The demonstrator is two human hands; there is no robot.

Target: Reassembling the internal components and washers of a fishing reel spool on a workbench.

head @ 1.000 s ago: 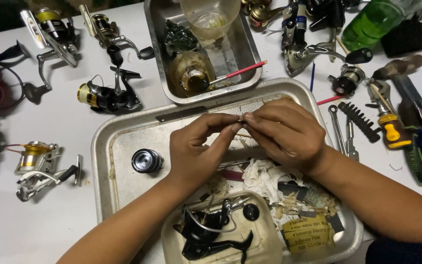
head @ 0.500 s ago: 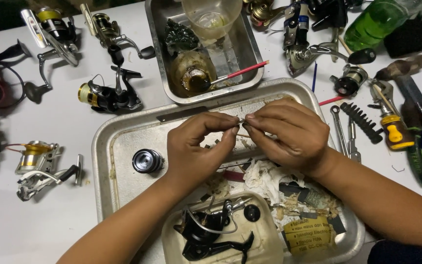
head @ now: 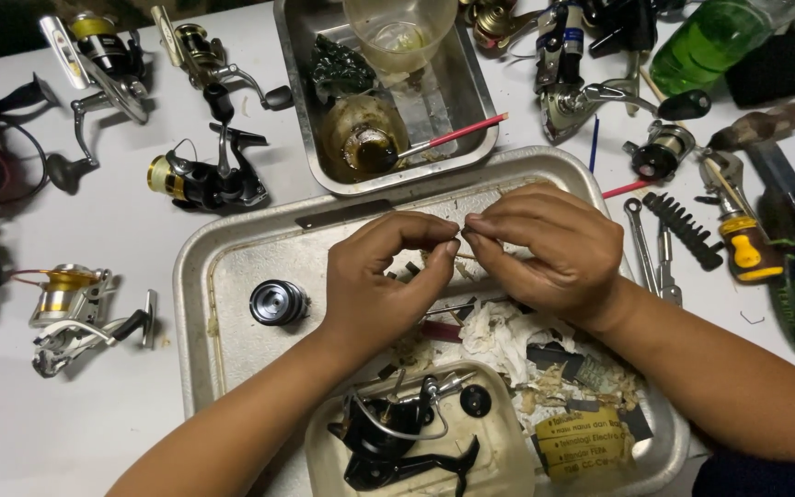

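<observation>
Seen from the head camera, two hands work over a large metal tray (head: 197,304) on the white bench (head: 103,405). The left hand (head: 379,285) and the right hand (head: 549,248) meet thumb to forefinger above the tray's middle, and both sets of fingers are pinched together on one small thin part (head: 463,255), which spans the little gap between the two fingertips. It is too small to tell what kind of piece it is.

Two metal trays are in view: the large one under the hands and a smaller deep tray (head: 292,83) behind it. The deep tray holds one clear plastic cup (head: 399,32), a greasy round part (head: 361,143) and a red-handled brush (head: 457,136).

In the large tray lie one dark spool (head: 279,302), just left of the left wrist, a crumpled white rag (head: 499,336) under the right wrist, and one shallow plastic tub (head: 324,451) carrying a stripped black reel body (head: 397,437).

On the bench to the left, at least four spinning reels show, among them a gold-spooled reel (head: 71,304) and a black and gold reel (head: 200,179). To the right lie two small spanners (head: 650,248), a black bit strip (head: 687,230), a yellow-handled screwdriver (head: 747,248) and a green bottle (head: 706,41).

The forearms cross the near edge of the large tray and hide part of its floor.
</observation>
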